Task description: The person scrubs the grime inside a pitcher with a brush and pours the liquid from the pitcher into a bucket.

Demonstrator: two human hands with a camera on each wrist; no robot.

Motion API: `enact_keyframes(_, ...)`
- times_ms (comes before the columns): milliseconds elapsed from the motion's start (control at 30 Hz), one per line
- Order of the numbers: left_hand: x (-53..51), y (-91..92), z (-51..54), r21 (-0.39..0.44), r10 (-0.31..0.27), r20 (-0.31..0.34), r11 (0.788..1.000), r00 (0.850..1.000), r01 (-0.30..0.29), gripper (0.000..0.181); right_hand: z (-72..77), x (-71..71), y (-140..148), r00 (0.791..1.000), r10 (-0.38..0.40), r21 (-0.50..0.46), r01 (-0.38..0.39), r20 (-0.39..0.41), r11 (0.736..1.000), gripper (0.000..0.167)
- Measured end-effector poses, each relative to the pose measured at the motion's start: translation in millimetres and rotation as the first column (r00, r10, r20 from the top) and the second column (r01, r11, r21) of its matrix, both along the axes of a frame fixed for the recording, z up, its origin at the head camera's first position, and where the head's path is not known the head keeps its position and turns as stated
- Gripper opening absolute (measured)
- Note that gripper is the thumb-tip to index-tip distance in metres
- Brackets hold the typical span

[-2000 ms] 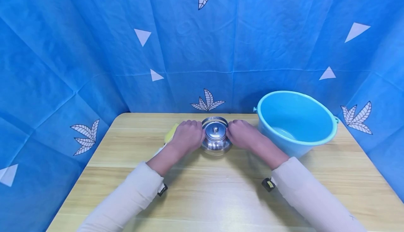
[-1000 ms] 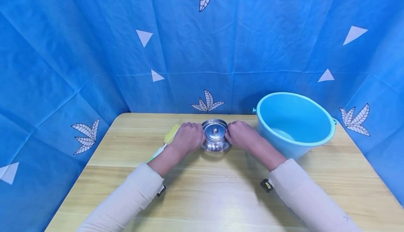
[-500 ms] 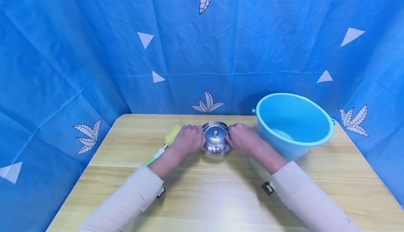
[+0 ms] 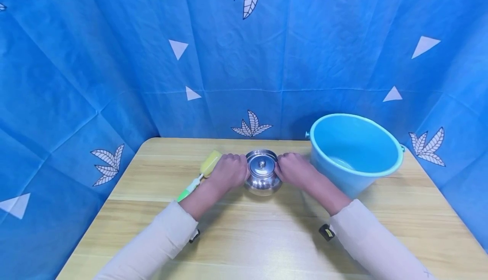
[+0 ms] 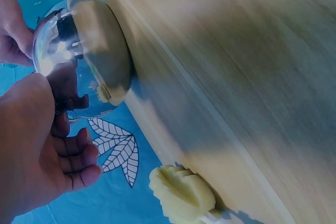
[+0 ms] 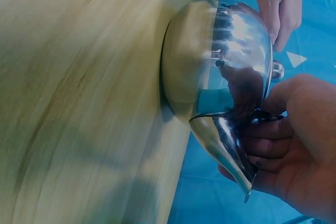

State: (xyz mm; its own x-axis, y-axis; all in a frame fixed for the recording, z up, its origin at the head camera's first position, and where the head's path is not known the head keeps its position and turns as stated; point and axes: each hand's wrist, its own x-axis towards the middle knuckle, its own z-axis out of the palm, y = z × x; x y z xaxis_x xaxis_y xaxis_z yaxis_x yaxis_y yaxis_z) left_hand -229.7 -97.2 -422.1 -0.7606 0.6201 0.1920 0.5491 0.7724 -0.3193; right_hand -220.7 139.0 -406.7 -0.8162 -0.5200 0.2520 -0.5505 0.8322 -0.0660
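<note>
A shiny steel kettle with a knobbed lid stands near the back middle of the table, its spout on the right. Behind the lid lies its arched handle. My left hand pinches the kettle's upper left side near the handle's end, the other fingers loosely curled. On the opposite side my right hand pinches near the handle's right end, with fingers behind the spout. The exact contact under the thumbs is hidden. The kettle's base appears to touch the table.
A light blue bucket stands right of my right hand, close to its forearm. Left of my left hand lies a sponge brush with a green and white handle, partly behind the wrist. Blue cloth hangs behind the table.
The kettle and both hands have come slightly nearer to me. More of the sponge brush shows past the left hand. Both hands keep their hold, and the view has shifted a little.
</note>
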Motion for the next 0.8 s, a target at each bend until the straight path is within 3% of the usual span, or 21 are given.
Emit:
enact_keyframes(267, 4.0, 0.3, 0.5, 0.011, 0.002, 0.011, 1.0, 1.0, -0.003, 0.036, -0.4, 3.9, 0, 1.0, -0.004, 0.007, 0.004, -0.016, 1.0, 0.024)
enact_keyframes(800, 10.6, 0.3, 0.5, -0.01, -0.018, -0.034, 1.0, 0.999, 0.017, 0.039, -1.8, 10.5, 3, 0.999, 0.006, 0.011, -0.005, -0.05, 1.0, 0.026)
